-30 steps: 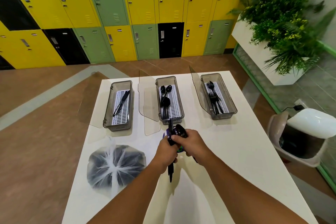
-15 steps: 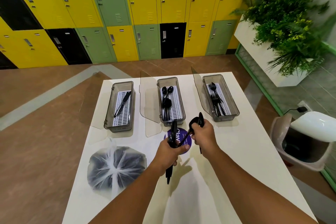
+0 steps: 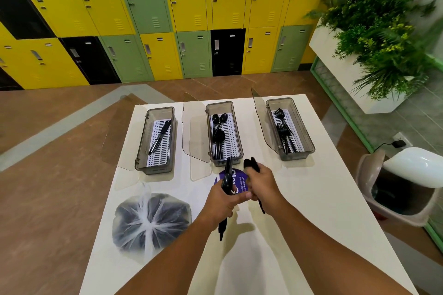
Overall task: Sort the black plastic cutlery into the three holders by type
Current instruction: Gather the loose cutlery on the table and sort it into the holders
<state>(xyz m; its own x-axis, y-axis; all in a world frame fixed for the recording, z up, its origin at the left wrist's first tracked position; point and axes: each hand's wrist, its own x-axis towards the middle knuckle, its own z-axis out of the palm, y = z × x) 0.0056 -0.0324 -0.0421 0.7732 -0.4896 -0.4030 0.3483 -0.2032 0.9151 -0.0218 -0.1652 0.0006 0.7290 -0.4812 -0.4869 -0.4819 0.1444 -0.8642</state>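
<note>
Three grey holders with open lids stand in a row on the white table (image 3: 323,199). The left holder (image 3: 153,165) has knives, the middle holder (image 3: 211,158) spoons, the right holder (image 3: 309,143) forks. My left hand (image 3: 223,201) grips a bundle of black cutlery (image 3: 226,179), held upright in front of the middle holder. My right hand (image 3: 263,182), touching the left one, holds black spoons (image 3: 250,164) whose bowls stick up above the fingers and whose handles hang below.
A tied clear bag of black cutlery (image 3: 151,220) lies at the front left of the table. A purple round sticker (image 3: 237,181) sits under my hands. A white-lidded bin (image 3: 402,187) stands to the right, with a planter behind it.
My right hand pulled spoons away from the bundle in my left hand, moved a little right, and now rests back beside the left hand with the spoons upright.
</note>
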